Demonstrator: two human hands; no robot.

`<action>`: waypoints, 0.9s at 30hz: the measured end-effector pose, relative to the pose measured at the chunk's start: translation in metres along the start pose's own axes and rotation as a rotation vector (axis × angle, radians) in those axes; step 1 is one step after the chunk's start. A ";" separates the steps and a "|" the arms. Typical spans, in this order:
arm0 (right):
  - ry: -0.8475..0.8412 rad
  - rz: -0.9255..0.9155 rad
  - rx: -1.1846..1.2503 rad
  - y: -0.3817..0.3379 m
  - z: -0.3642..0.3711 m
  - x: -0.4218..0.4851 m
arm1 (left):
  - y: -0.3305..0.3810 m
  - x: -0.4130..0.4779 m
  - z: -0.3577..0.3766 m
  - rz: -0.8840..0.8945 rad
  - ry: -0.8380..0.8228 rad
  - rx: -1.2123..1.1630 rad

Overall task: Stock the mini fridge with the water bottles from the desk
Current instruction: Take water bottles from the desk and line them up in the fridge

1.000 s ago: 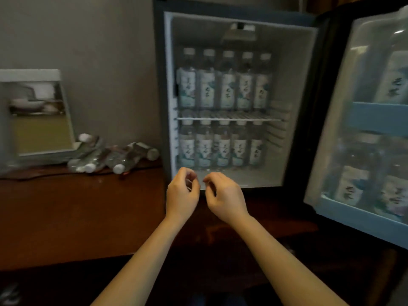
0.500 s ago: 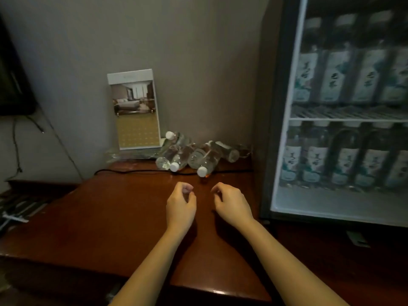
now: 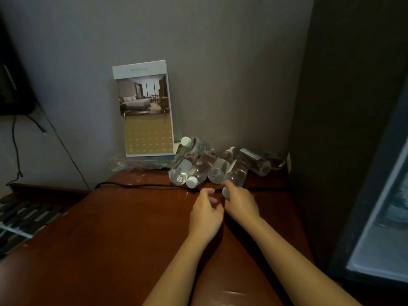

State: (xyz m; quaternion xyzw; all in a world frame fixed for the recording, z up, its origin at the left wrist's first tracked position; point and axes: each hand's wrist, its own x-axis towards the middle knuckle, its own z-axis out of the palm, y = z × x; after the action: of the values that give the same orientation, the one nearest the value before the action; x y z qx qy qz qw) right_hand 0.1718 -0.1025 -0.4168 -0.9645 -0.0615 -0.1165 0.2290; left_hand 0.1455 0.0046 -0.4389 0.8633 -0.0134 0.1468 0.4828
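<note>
Several clear water bottles [image 3: 199, 164] with white caps lie in a heap at the back of the brown desk [image 3: 136, 228], against the grey wall. My right hand [image 3: 241, 205] reaches the cap end of one lying bottle [image 3: 237, 172] and its fingers touch the cap; a firm grip is not visible. My left hand [image 3: 205, 214] hovers just left of it, fingers loosely curled, holding nothing. The mini fridge [image 3: 344, 151] stands at the right; only its dark side and a sliver of its lit inside show.
A hotel brochure card [image 3: 144, 109] leans on the wall in a clear stand behind the bottles. A black cable [image 3: 141, 185] runs across the desk just in front of the heap. A dark screen [image 3: 13, 85] hangs at the far left.
The view has swung left from the open fridge to the desk. Both hands moved forward to the bottle heap, the right one reaching a bottle's cap.
</note>
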 end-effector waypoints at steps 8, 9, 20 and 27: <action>0.144 0.002 0.140 -0.002 -0.017 -0.019 | -0.004 -0.002 -0.007 -0.027 -0.040 -0.003; 0.175 0.000 0.181 -0.003 -0.023 -0.023 | -0.002 -0.005 -0.006 -0.018 -0.052 -0.011; 0.371 -0.174 0.458 -0.026 -0.102 -0.083 | 0.038 -0.046 0.005 0.106 -0.021 -0.133; 0.365 -0.179 0.544 -0.032 -0.148 -0.132 | 0.073 -0.084 -0.006 0.153 -0.022 -0.191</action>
State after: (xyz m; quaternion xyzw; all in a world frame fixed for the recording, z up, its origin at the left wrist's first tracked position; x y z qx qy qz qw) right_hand 0.0105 -0.1503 -0.3085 -0.8221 -0.1328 -0.2862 0.4739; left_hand 0.0515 -0.0390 -0.3977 0.8115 -0.0982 0.1717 0.5499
